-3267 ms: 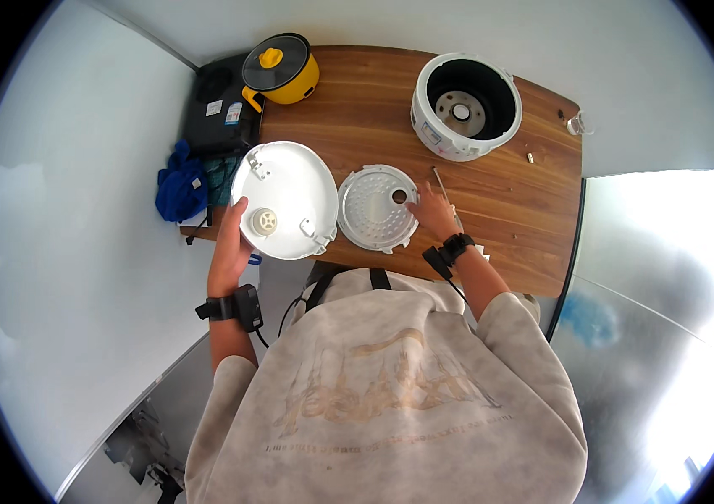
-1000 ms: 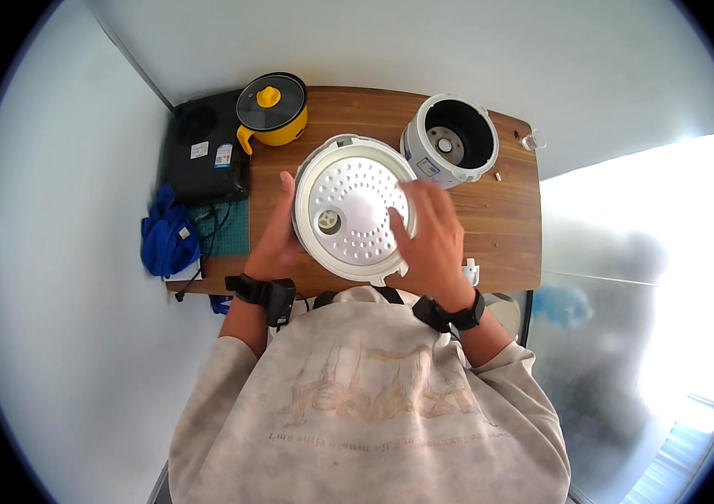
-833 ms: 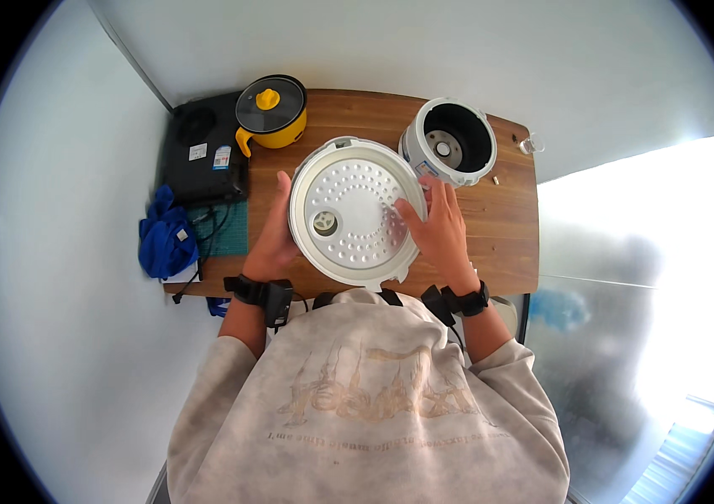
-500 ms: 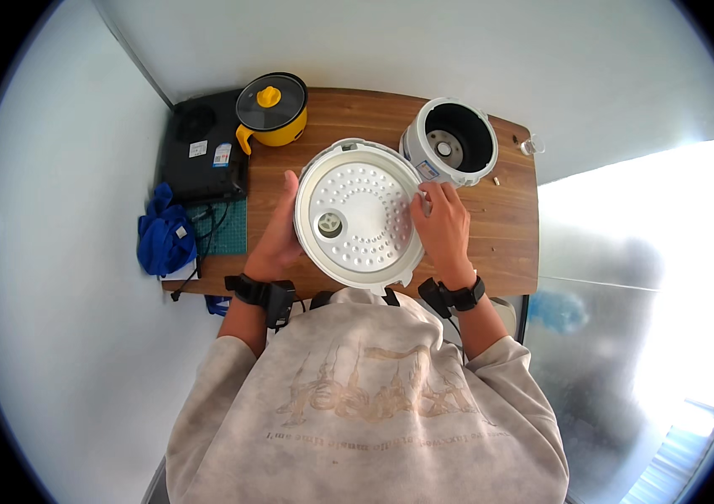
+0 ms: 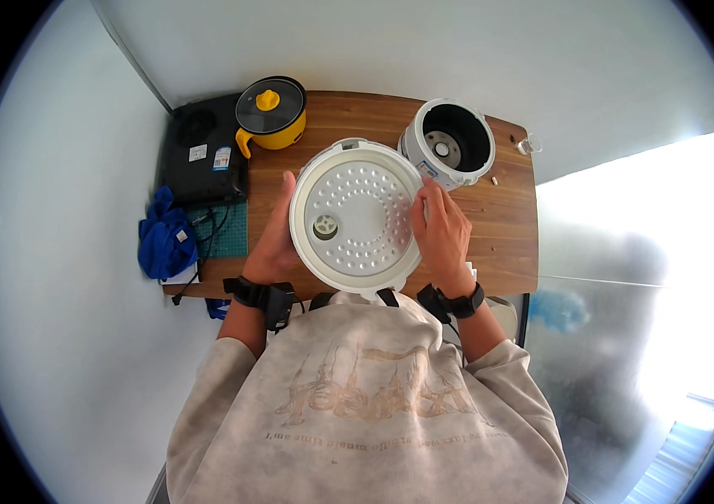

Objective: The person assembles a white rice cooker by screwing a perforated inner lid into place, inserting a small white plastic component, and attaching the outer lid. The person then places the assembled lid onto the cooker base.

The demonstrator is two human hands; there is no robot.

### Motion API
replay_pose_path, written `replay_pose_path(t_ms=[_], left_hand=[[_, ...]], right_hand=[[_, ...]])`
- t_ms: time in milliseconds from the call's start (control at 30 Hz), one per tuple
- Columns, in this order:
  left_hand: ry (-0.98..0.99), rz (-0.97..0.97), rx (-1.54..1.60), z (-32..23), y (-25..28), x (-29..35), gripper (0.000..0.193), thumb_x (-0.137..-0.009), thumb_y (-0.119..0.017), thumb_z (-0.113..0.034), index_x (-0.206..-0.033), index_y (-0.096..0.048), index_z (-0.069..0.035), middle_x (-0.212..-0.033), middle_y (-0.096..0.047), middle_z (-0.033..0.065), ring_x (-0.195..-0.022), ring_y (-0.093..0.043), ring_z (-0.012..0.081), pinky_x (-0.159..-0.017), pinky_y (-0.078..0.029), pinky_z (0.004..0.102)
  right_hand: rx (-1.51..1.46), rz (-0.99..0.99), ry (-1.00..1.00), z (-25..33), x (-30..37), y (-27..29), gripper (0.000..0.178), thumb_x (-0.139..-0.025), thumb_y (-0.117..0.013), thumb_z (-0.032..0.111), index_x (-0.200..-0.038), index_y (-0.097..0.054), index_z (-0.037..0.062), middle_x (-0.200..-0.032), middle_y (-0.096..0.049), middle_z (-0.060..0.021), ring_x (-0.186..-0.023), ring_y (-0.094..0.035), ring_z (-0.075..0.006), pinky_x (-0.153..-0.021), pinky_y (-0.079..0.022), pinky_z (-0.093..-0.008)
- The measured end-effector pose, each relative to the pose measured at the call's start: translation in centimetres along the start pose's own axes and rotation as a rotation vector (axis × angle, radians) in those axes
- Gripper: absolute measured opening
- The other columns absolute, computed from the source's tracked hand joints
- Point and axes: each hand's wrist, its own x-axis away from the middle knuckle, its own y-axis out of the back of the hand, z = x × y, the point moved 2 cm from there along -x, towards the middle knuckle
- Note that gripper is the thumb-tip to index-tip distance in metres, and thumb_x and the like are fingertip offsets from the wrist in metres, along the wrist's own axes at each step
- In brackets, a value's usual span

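Note:
A round white rice cooker lid (image 5: 365,210) is held up in front of me, its dimpled inner side facing up. Near its lower left a round vent opening shows. My left hand (image 5: 274,239) grips the lid's left edge, thumb raised along the rim and the other fingers hidden beneath. On the right edge, the bent fingers of my right hand (image 5: 443,225) press on the rim; whether they pinch something small there I cannot make out. Just beyond the lid, to the right, stands the open rice cooker body (image 5: 413,149), a heating plate (image 5: 442,149) visible inside.
On the wooden table (image 5: 349,113) a yellow pot (image 5: 283,134) with a glass lid stands at the far left. Beside it are a black appliance (image 5: 206,155), a green mat (image 5: 227,235) and a blue cloth (image 5: 165,239). A clear cup (image 5: 531,144) sits at the far right corner.
The lid has shifted slightly left and toward me. My right hand's fingers have closed up a little at the lid's right rim. My left hand keeps its hold.

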Motion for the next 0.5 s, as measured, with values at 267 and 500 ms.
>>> replay_pose_path(t_ms=[267,500], left_hand=[[0.01,-0.014,-0.01,0.0,0.3,0.3,0.075,-0.101,-0.03,-0.065,-0.145,-0.045,-0.006,-0.132,-0.06,0.0129,-0.116,-0.063,0.0209,-0.094,-0.056,0.0365],[-0.028,0.063,-0.057,0.9,0.4,0.2,0.084,-0.097,-0.028,-0.072,-0.147,-0.041,-0.006,-0.137,-0.057,0.0142,-0.119,-0.061,0.0242,-0.097,-0.055,0.0402]], right_hand=[[-0.179,0.038,-0.106,-0.4,-0.2,-0.1,0.011,-0.09,-0.06,0.003,-0.1,-0.054,0.0036,-0.1,-0.061,-0.015,-0.083,-0.062,-0.0374,-0.072,-0.05,-0.0437],[-0.243,-0.073,-0.157,-0.6,-0.7,-0.8,0.019,-0.09,-0.061,0.007,-0.107,-0.056,0.0026,-0.096,-0.058,-0.0147,-0.086,-0.06,-0.0324,-0.076,-0.049,-0.0419]])
